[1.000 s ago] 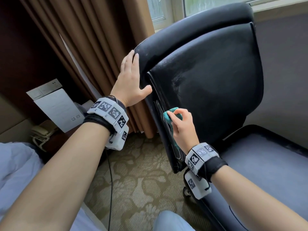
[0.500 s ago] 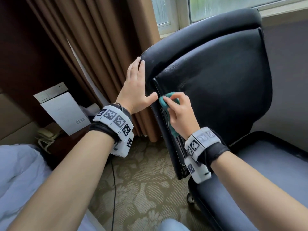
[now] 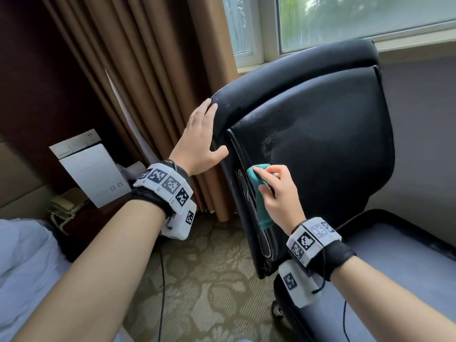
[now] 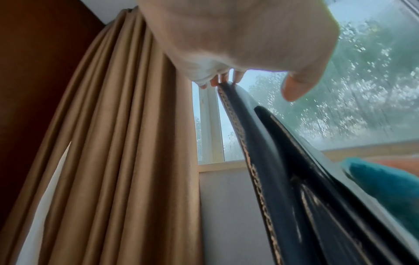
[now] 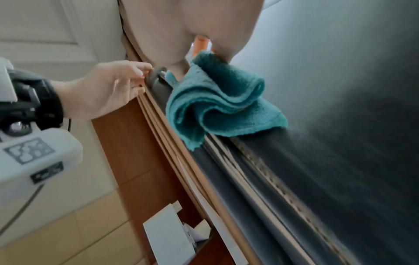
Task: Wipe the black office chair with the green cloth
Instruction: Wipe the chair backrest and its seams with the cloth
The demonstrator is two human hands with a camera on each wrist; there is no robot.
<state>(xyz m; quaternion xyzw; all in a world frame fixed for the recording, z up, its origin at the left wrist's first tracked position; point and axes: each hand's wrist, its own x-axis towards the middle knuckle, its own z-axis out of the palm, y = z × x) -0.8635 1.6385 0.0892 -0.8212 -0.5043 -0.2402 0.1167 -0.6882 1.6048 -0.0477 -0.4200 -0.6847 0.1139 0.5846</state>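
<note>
Two hands, one chair [image 3: 320, 149] and one cloth [image 3: 259, 193] show in the head view. The left hand [image 3: 199, 141] lies flat on the left edge of the chair back, its fingers straight and pointing up, its thumb spread toward the front of the back. It holds nothing. The right hand [image 3: 278, 196] is lower, on the same edge, and its curled fingers pinch the cloth against the black surface. The top of the cloth sticks out above the fingertips and its loose end hangs down under the palm along the edge. One brown curtain [image 3: 148, 82] hangs behind the chair on the left, one window [image 3: 345, 18] is above the chair, and one white box [image 3: 93, 174] and one telephone [image 3: 63, 206] stand at the left.

One hand fills the top of the left wrist view: the left hand [image 4: 238, 35], with its fingertips touching the top of the thin chair [image 4: 283, 179] edge and the thumb apart from it. The cloth [image 4: 385, 184] is at the right, lower on that edge, well apart from this hand.

Two hands show in the right wrist view. The right hand [image 5: 188, 32] grips the upper part of the cloth [image 5: 215, 100], which hangs in folds below it and touches the chair [image 5: 340, 125]. The left hand [image 5: 113, 87] rests open on the edge, just beside the cloth.
</note>
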